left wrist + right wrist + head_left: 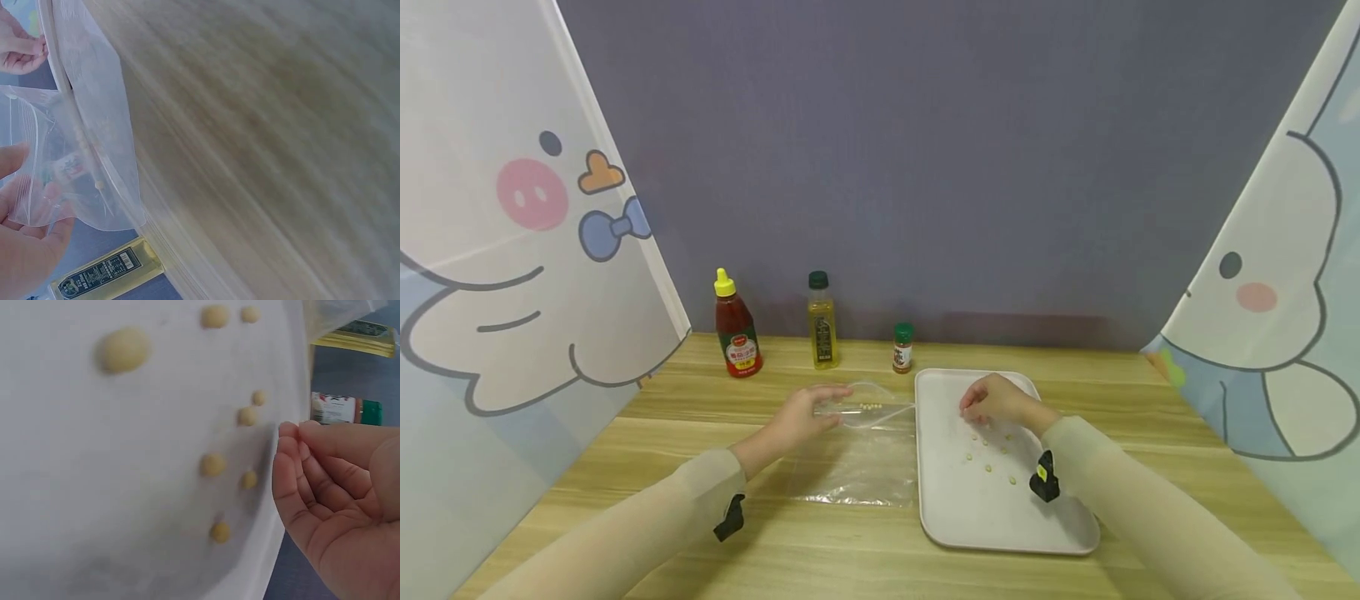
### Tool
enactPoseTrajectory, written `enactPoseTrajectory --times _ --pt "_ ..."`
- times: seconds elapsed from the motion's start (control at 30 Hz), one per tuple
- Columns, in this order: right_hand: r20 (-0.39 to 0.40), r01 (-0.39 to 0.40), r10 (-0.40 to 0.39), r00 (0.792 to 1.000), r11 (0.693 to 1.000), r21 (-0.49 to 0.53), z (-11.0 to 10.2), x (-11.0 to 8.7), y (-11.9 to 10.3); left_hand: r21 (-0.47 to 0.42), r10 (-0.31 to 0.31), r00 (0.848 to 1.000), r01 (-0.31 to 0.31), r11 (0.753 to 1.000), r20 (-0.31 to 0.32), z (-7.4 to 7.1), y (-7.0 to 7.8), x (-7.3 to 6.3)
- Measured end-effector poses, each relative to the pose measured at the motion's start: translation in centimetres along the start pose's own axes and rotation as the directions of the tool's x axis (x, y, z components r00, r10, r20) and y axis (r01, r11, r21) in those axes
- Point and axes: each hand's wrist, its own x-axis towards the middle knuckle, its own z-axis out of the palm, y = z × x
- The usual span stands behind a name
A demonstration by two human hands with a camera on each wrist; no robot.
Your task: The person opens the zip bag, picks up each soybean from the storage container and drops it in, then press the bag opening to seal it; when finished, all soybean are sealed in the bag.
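My left hand [808, 412] grips a clear zip bag [853, 467] by its mouth, which gapes in a rounded opening. Several pale yellow beans [871, 406] show inside the bag. Over a white tray [943, 508], to the bag's right, my right hand [996, 398] has its thumb and forefinger tips together in a pinch. I cannot tell whether a bean is between them. More loose beans [212, 464] lie scattered on the tray beside the right hand. In the left wrist view, the left thumb and fingers hold the bag [47, 181] near its ridged zip strip.
Along the back of the wooden table [700, 408] stand a red sauce bottle [739, 333] with a yellow cap, an oil bottle [822, 325] and a small green-capped spice jar [902, 350]. A grey partition [925, 167] rises behind them. Cartoon-printed panels [512, 275] flank both sides.
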Motion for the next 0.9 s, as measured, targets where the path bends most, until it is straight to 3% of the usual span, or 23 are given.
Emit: enactPoseTrajectory --times 0.13,0.37,0.5,0.9 --pt "-0.024 0.021 -0.02 1.0 0.999 0.043 -0.4 0.4 -0.6 -0.003 -0.003 1.0 0.003 1.0 0.004 0.0 0.0 0.0" --pt "-0.034 0.036 -0.03 0.999 0.977 0.209 -1.0 1.2 -2.5 0.003 -0.008 1.0 0.008 1.0 0.001 0.0 0.0 0.1" --pt "-0.061 0.087 -0.074 0.995 0.963 0.254 -0.7 1.5 -3.9 0.003 -0.019 1.0 0.019 1.0 0.0 0.1 0.0 0.2" --pt "-0.045 0.175 -0.169 0.985 0.952 0.25 1.6 2.4 -8.5 0.028 -0.004 1.0 0.004 1.0 -0.003 0.1 0.0 0.4"
